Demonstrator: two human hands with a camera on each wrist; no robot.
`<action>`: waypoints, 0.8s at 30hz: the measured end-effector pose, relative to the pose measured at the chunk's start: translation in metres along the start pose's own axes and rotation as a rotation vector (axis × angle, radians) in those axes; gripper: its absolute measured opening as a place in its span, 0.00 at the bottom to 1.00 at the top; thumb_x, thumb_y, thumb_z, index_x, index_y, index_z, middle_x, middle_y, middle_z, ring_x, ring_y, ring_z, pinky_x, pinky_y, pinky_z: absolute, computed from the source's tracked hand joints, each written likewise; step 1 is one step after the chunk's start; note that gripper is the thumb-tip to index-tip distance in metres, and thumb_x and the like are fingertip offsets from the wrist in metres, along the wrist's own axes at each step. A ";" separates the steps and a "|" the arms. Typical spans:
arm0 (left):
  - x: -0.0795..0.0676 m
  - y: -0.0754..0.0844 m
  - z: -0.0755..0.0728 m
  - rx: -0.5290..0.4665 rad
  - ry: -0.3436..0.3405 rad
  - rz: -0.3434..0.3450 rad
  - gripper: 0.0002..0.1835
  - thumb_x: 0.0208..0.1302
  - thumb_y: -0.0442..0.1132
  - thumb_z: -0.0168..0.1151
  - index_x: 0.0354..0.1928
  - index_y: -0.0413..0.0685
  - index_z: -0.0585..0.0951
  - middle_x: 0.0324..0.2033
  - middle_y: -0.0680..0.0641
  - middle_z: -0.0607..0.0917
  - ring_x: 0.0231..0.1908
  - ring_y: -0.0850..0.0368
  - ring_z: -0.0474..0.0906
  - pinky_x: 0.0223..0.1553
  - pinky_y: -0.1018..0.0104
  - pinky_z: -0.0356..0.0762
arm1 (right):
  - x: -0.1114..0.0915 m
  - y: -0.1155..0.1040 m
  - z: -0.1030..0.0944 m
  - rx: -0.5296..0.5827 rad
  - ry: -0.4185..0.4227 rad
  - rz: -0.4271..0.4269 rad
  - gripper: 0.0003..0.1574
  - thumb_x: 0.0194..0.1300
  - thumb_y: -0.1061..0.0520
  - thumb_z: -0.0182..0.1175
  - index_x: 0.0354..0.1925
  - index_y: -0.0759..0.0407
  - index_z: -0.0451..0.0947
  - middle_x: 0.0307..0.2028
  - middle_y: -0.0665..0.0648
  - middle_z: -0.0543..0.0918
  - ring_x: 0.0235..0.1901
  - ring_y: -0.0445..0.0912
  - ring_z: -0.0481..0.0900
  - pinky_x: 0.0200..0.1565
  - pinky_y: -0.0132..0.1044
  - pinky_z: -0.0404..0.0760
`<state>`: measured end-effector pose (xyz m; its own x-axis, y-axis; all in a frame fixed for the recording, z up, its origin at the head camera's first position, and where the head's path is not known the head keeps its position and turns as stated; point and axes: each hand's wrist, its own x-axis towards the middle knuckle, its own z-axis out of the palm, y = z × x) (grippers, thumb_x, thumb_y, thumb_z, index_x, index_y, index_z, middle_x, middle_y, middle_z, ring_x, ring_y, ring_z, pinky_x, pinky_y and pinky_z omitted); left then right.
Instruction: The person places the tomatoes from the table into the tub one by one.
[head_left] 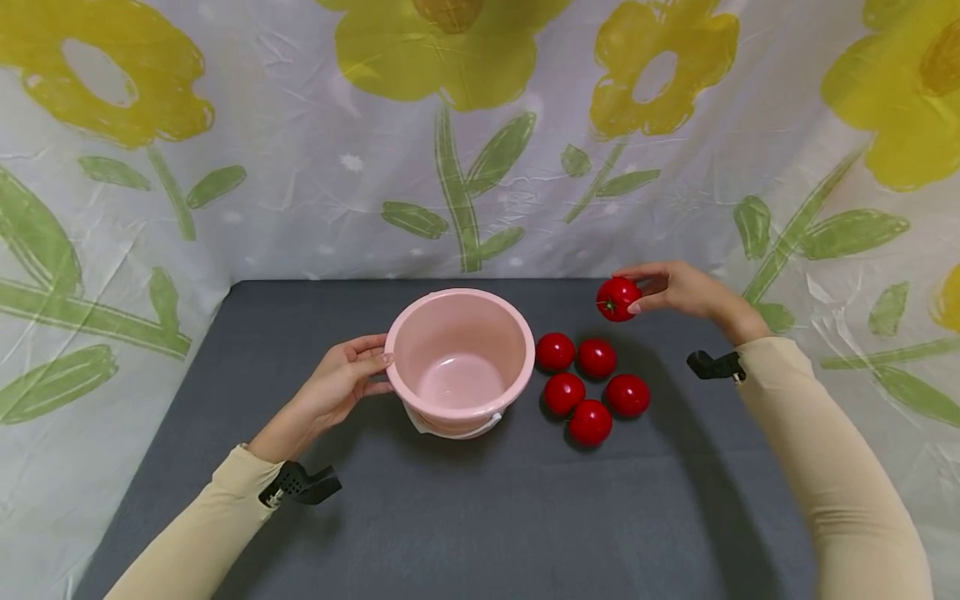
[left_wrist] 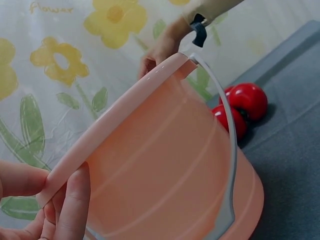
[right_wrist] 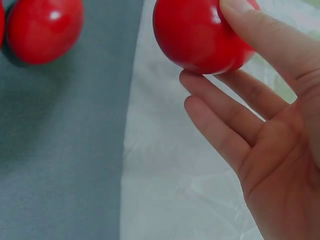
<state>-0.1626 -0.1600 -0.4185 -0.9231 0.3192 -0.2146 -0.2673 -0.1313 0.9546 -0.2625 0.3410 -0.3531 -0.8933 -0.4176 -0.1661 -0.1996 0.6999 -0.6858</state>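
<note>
My left hand (head_left: 337,385) pinches the left side of the rim of a pink bucket (head_left: 462,296), thumb on top and fingers under the lip. Nothing lies inside the bucket, and its pale handle (left_wrist: 231,150) hangs down along the side. Up at the right, my right hand (head_left: 678,292) holds a red tomato (head_left: 617,298) between thumb and fingers, raised above the table. In the right wrist view the thumb presses one side of that tomato (right_wrist: 200,35), while two fingertips are under it. Several more tomatoes (head_left: 564,394) sit grouped between the bucket and my right arm.
A dark grey cloth covers the table (head_left: 480,517). Behind it and at both sides hangs a white curtain (head_left: 300,200) printed with yellow flowers. Black wrist devices (head_left: 300,483) are strapped over both beige sleeves (head_left: 832,450).
</note>
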 end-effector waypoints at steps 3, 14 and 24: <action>0.000 0.000 0.000 0.002 -0.001 0.001 0.31 0.71 0.32 0.55 0.70 0.26 0.56 0.42 0.57 0.86 0.39 0.66 0.85 0.37 0.72 0.87 | 0.002 -0.008 -0.001 0.000 0.005 0.002 0.37 0.61 0.56 0.70 0.67 0.54 0.72 0.58 0.64 0.82 0.49 0.45 0.86 0.44 0.27 0.84; 0.000 0.002 0.003 -0.014 -0.005 0.000 0.29 0.72 0.29 0.52 0.69 0.24 0.55 0.39 0.58 0.85 0.37 0.67 0.84 0.36 0.72 0.87 | 0.018 -0.040 0.002 0.001 -0.024 -0.035 0.36 0.58 0.56 0.73 0.64 0.48 0.76 0.56 0.59 0.84 0.51 0.48 0.86 0.44 0.28 0.84; -0.003 0.002 0.007 -0.041 -0.003 0.012 0.29 0.73 0.28 0.51 0.69 0.21 0.53 0.38 0.58 0.85 0.38 0.68 0.84 0.37 0.73 0.87 | 0.030 -0.073 0.007 -0.009 -0.085 -0.062 0.36 0.58 0.55 0.73 0.64 0.42 0.75 0.57 0.53 0.84 0.53 0.47 0.85 0.48 0.32 0.84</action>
<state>-0.1587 -0.1550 -0.4144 -0.9256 0.3199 -0.2024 -0.2672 -0.1734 0.9479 -0.2721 0.2731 -0.3126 -0.8418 -0.5079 -0.1829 -0.2577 0.6759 -0.6905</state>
